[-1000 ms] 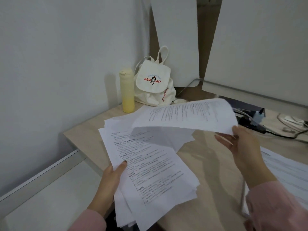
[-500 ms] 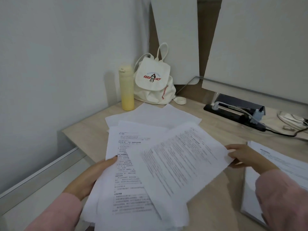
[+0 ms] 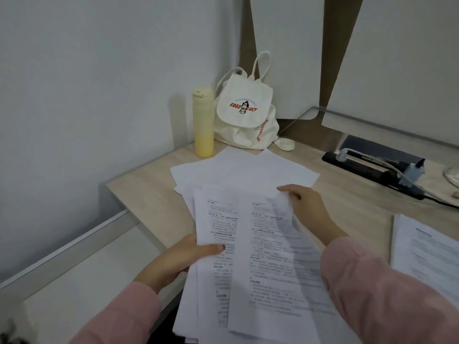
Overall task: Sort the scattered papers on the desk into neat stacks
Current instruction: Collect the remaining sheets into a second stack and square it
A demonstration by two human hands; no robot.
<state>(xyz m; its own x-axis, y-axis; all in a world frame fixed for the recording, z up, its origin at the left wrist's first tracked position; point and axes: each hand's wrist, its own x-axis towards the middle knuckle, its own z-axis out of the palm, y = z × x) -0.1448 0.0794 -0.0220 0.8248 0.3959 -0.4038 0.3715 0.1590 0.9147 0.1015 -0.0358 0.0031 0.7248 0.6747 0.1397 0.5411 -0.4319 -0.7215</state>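
Desk (image 3: pixel 149 194) centre-frame: left hand (image 3: pixel 181 261) is pinching the paper stack (image 3: pixel 213 219) under its thumb. Right hand (image 3: pixel 306 207) is gripping the top sheet (image 3: pixel 270 264), fingers curled.

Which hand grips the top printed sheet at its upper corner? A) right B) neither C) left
A: the right hand grips the top sheet at its upper right corner, while the left hand holds the stack beneath by its left edge, thumb on top.

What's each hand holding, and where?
The left hand grips the paper bundle by its left edge; right hand pinches the top sheet at its upper right corner.
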